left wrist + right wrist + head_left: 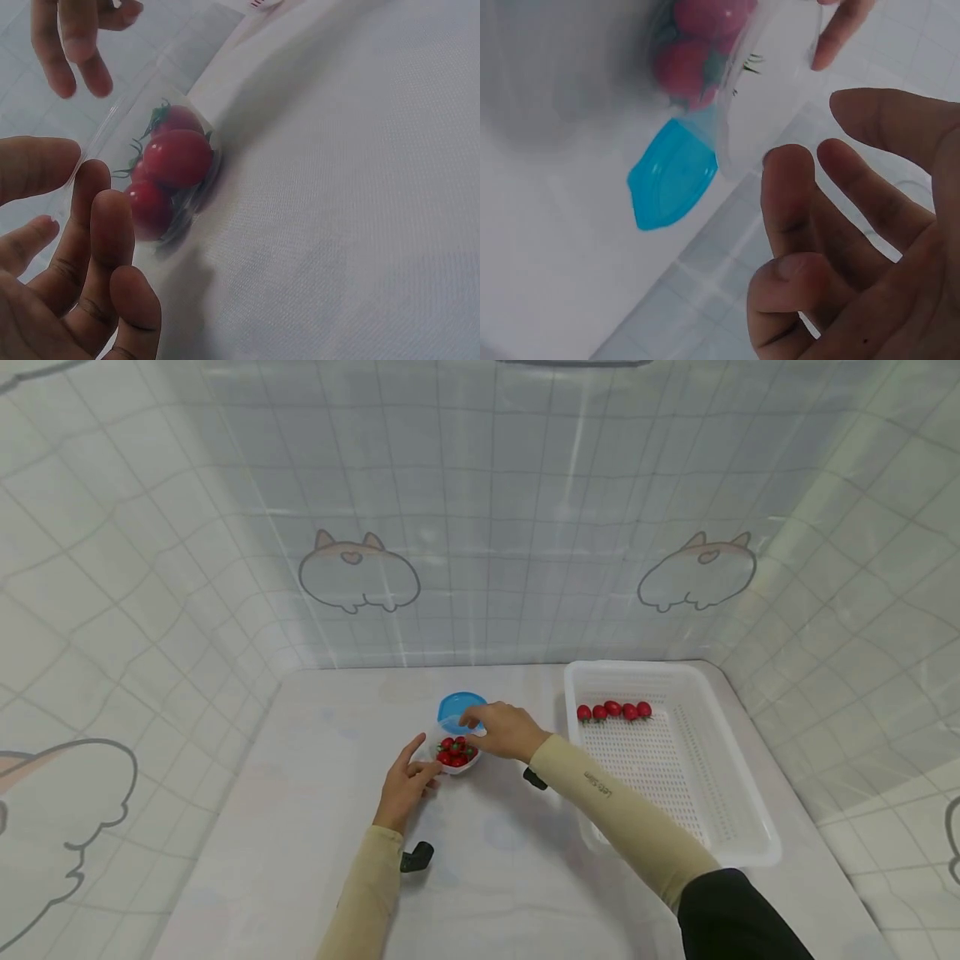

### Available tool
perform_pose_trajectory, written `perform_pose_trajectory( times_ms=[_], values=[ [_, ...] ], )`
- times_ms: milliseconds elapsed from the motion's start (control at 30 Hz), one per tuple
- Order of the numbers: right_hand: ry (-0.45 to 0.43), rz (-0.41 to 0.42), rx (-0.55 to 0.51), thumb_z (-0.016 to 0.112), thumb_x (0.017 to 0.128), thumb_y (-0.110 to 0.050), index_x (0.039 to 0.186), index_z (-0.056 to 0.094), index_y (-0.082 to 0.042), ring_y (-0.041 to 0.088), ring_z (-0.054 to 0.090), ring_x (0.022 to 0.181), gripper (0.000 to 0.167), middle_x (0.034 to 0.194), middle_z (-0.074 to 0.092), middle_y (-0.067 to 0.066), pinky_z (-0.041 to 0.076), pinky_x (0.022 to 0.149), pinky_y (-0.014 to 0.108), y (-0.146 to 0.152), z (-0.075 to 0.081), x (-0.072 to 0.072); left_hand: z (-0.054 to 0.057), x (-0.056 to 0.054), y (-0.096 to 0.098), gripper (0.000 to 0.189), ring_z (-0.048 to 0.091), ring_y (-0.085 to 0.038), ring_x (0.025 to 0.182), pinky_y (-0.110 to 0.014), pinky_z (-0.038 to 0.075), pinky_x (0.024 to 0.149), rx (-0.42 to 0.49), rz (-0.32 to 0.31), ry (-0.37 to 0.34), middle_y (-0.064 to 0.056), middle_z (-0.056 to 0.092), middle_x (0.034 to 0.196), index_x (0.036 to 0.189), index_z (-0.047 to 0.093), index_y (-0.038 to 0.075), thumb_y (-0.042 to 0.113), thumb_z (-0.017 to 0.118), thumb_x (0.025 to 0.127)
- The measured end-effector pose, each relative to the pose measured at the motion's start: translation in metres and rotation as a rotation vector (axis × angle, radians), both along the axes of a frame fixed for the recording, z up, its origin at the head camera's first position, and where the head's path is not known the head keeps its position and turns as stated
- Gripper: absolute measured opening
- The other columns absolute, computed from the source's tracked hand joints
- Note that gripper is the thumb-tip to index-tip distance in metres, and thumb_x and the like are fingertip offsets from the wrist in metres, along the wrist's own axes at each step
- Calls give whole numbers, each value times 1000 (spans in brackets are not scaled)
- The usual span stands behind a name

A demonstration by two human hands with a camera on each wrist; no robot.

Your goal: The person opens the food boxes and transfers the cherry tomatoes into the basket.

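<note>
A small clear plastic container (471, 767) holds several red cherry tomatoes (454, 747) with green stems. My left hand (405, 789) is at its left side. In the left wrist view, thumb and finger (90, 180) pinch the thin clear rim. My right hand (510, 731) hovers over the container's right side. In the right wrist view its fingers (787, 180) are loosely bent, apart from the rim, with nothing between them. A blue plastic lid (459, 703) lies just behind the container, partly hidden by the right hand.
A white perforated basket (720, 760) stands at the right, with several cherry tomatoes (613, 708) in a row near its far left corner. My right forearm crosses its front left side. Tile-patterned sheeting (480, 527) encloses the white-covered table (315, 760) at the back and sides.
</note>
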State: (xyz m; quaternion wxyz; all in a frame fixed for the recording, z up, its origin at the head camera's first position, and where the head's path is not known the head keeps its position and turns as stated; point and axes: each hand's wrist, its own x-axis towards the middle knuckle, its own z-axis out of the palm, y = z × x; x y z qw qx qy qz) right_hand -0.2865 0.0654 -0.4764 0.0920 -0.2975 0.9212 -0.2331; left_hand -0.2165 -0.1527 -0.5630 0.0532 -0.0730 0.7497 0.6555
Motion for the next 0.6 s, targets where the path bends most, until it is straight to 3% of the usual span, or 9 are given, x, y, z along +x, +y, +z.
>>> perform_pose_trajectory(
  times_ms=[100, 300, 600],
  values=[
    [-17, 4, 19, 70, 97, -27, 123, 70, -14, 25, 66, 111, 29, 120, 71, 5, 54, 86, 42, -5, -5, 1, -2, 0, -1, 67, 66, -27, 83, -34, 48, 73, 9, -3, 8, -10, 73, 98, 156, 41, 25, 23, 71, 97],
    [-1, -3, 122, 71, 96, -31, 117, 72, -19, 12, 67, 97, 24, 111, 73, -5, 55, 78, 35, -14, -16, 0, -3, -1, -1, 66, 66, -27, 83, -34, 49, 74, 1, -4, 5, -7, 73, 96, 156, 41, 25, 23, 71, 97],
    [17, -10, 227, 72, 95, -31, 116, 72, -17, 7, 60, 75, 25, 98, 73, -6, 55, 73, 32, -23, -15, 3, -3, -4, -2, 66, 65, -26, 83, -33, 49, 73, -3, 1, -7, -9, 74, 98, 156, 42, 25, 22, 71, 96]
  ],
)
